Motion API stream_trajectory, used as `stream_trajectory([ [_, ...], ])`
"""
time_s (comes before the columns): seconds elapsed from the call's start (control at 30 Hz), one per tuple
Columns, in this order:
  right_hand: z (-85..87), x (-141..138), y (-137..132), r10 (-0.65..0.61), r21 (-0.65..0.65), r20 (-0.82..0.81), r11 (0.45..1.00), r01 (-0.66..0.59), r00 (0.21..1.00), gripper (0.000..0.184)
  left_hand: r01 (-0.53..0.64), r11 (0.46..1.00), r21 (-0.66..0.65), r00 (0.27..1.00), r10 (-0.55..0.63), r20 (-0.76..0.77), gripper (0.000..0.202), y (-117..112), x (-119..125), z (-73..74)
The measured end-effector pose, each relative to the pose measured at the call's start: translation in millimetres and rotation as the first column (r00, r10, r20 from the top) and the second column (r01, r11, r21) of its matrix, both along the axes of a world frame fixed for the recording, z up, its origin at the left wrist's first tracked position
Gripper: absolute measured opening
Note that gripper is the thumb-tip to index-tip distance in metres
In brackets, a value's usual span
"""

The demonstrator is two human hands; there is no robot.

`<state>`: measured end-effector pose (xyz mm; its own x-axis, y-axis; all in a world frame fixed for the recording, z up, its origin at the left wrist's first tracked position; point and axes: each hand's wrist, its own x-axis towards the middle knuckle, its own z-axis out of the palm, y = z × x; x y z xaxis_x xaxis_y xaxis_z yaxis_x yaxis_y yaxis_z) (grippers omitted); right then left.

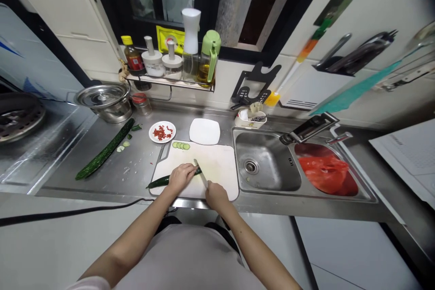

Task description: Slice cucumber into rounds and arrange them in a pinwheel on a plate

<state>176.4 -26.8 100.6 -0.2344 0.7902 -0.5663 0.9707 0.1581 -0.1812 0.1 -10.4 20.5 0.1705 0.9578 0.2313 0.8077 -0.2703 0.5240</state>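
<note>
My left hand (181, 176) presses down on a dark green cucumber (158, 182) that lies across the white cutting board (217, 163). My right hand (215, 195) grips the handle of a knife (200, 172), whose blade meets the cucumber's right end beside my left fingers. Several cucumber slices (181, 145) lie in a row at the board's far left corner.
A whole cucumber (105, 149) lies on the steel counter at left with cut bits beside it. Behind the board stand a small dish of red chilli pieces (162, 132) and a white plate (204, 131). A sink (267, 167) with a red bag (326, 173) lies right. A lidded pot (103, 99) sits at the back left.
</note>
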Motion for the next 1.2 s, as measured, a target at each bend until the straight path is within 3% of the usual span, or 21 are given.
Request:
stream_trajectory([
  [0.6, -29.6, -4.4, 2.3, -0.009, 0.056, -0.063, 0.998, 0.012, 0.998, 0.026, 0.001, 1.0, 0.002, 1.0, -0.001, -0.018, 0.024, 0.4, -0.7, -1.2],
  [0.93, -28.1, 3.2, -6.4, -0.015, 0.052, -0.05, 0.998, 0.018, 0.999, 0.029, 0.008, 1.0, 0.007, 1.0, -0.008, -0.012, 0.024, 0.6, -0.1, -1.9],
  [1.2, -31.4, -3.6, 5.2, 0.003, 0.068, -0.068, 0.998, 0.002, 0.998, 0.028, 0.007, 1.0, 0.005, 1.0, -0.007, -0.012, 0.024, 1.4, -0.5, -5.0],
])
